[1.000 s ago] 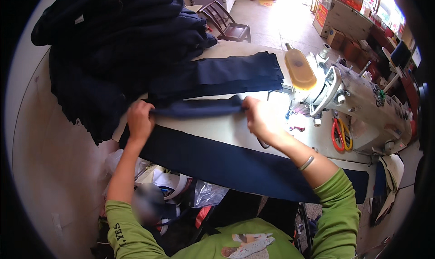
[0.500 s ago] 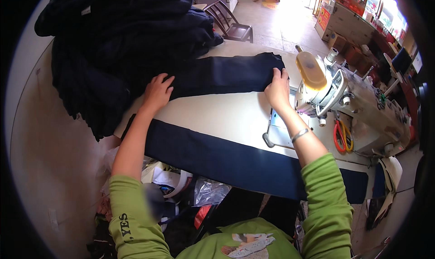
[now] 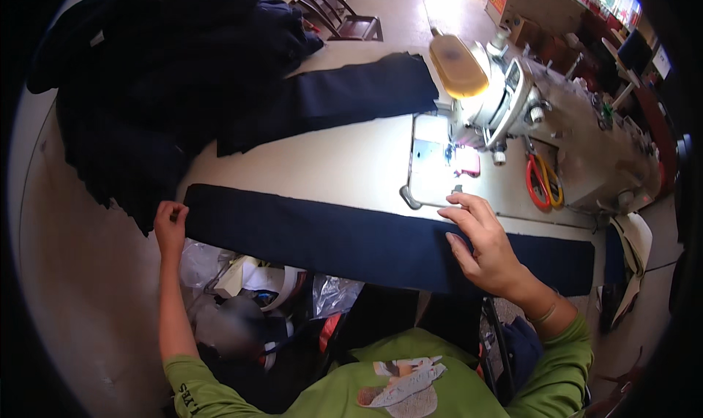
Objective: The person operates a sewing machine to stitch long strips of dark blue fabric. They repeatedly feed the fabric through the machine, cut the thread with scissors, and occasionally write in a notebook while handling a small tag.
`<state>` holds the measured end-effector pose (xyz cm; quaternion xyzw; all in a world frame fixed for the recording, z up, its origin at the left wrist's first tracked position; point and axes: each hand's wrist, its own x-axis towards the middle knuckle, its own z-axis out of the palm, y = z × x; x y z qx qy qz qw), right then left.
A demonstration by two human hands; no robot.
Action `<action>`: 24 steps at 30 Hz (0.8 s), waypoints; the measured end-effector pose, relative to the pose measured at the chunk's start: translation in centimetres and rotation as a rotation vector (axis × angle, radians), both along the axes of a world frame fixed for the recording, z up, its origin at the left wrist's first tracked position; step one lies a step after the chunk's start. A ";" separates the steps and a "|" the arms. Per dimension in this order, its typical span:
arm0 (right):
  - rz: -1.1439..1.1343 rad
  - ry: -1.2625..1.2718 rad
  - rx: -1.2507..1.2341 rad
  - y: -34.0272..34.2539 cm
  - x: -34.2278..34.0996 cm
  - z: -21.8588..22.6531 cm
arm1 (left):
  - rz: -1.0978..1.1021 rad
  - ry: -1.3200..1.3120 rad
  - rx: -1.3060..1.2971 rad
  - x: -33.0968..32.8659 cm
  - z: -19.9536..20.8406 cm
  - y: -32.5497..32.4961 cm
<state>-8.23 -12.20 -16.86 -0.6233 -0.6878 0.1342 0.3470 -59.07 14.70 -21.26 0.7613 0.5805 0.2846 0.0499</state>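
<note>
The bench [image 3: 307,154] has a pale top and stands in a room with a light floor [image 3: 410,15]; a brown chair [image 3: 355,26] is positioned beyond the far edge. A dark fabric strip [image 3: 329,235] lies lengthwise along the near edge of the bench, its right end extending beyond the right forearm.

Status of work: the strip is laid out in one long run and appears largely flat, so spreading is judged nearly complete. No part of it lies under the needle area of the sewing machine [image 3: 586,147], and no stitching can be made out on it. A second dark piece [image 3: 359,88] lies farther back, well apart from the strip, beside a large pile of dark fabric [image 3: 161,74].

Left hand [image 3: 170,220]: located at the left end of the strip, thumb and fingertips close together. Whether fabric is pinched between them cannot be told. Right hand [image 3: 480,246]: located over the strip, fingers curved and spread, thumb apart, nothing gripped.

Surroundings: red-handled scissors [image 3: 538,180] and a yellow-handled tool [image 3: 554,187] rest beside the machine. A clear plastic bag [image 3: 333,295] sits below the near edge.

Obstructions: the pile occupies the left rear of the bench; the right hand covers part of the strip; lamp glare obscures needle detail.
</note>
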 end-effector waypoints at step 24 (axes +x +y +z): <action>-0.826 0.239 0.031 -16.4 7.9 -3.0 | -0.654 0.074 -0.424 28.0 5.2 -13.3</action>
